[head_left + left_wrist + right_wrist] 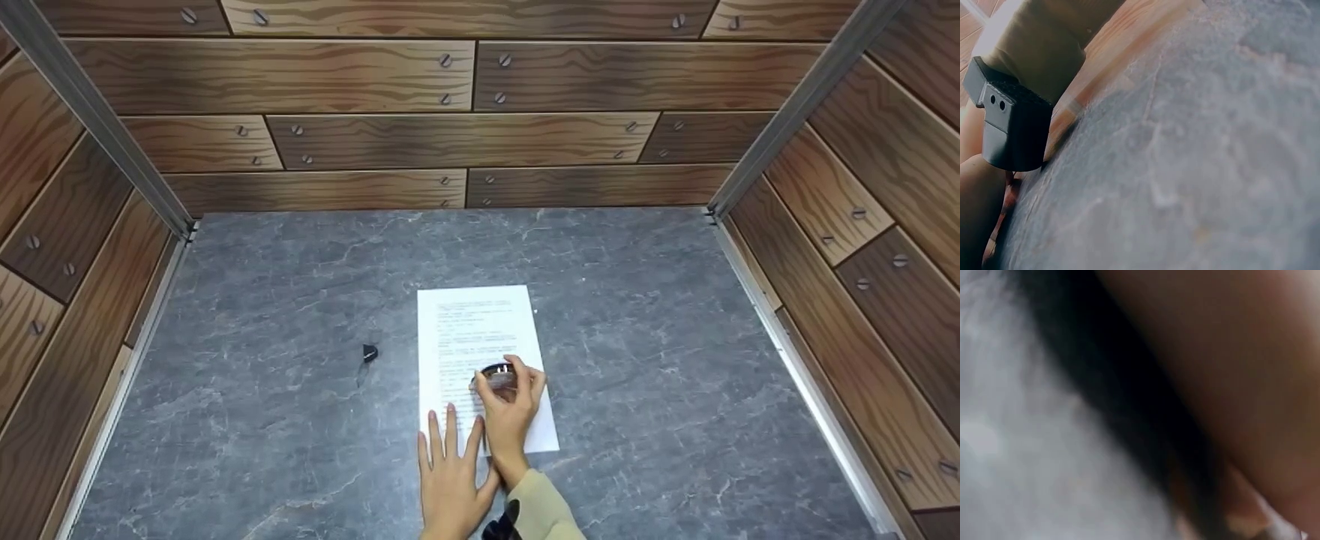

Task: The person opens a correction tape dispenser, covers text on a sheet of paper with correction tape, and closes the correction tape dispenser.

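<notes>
A printed sheet of white paper (pixel 471 300) lies on the grey marbled table. Above its lower half my right hand (pixel 511 409) pinches a round, dark-rimmed magnifying lens (pixel 498 381) between thumb and fingers; the rim shines and the lens overlaps the print. Spread flat, my left hand (pixel 453 480) rests with straight fingers on the paper's lower left edge, close beside the right wrist. The right wrist view is blurred and filled mostly by skin and a dark band, so the lens is hidden there. Neither hand's fingers show clearly in the left wrist view.
Left of the sheet lies a small black object (pixel 370 352) with a thin, cord-like line by it. Wood-patterned walls (pixel 465 142) with metal corner rails enclose the table (pixel 285 300). A black wrist device (pixel 1016 124) sits over a beige sleeve (pixel 1039 50).
</notes>
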The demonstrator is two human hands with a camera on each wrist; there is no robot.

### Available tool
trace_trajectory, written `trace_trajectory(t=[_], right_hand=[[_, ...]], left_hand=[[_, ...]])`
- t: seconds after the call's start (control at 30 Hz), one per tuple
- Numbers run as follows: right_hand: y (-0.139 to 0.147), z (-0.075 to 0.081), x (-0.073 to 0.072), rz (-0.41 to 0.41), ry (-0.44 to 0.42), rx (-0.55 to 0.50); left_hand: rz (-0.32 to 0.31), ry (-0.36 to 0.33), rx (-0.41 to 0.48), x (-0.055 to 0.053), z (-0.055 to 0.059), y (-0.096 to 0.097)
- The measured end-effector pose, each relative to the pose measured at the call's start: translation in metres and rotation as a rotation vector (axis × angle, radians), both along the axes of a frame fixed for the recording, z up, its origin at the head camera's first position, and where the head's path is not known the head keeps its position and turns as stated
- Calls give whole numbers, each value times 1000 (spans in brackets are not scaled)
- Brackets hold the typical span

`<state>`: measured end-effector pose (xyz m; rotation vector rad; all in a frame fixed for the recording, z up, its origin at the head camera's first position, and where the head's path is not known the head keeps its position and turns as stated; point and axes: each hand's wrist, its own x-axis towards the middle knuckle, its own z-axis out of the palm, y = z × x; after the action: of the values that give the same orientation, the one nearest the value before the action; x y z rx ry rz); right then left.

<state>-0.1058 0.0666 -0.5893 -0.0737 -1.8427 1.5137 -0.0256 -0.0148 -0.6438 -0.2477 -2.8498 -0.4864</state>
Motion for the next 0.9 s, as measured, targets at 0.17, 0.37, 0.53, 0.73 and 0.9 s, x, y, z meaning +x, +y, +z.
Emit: trace_trajectory(t=[0.17,0.37,0.53,0.73,0.9], right_hand=[[1,0,-1,-8,-2,-13],[2,0,-3,-11,0,-31],[3,1,-3,-13,1,-42],[5,3,-3,-25,-23,-56],[10,2,-4,-31,-26,-38]], left_hand=[[0,19,4,1,-1,0],[2,54,17,1,-1,0],[4,75,13,1,-1,0],[8,104,6,0,-2,0],[4,110,14,0,-1,0]])
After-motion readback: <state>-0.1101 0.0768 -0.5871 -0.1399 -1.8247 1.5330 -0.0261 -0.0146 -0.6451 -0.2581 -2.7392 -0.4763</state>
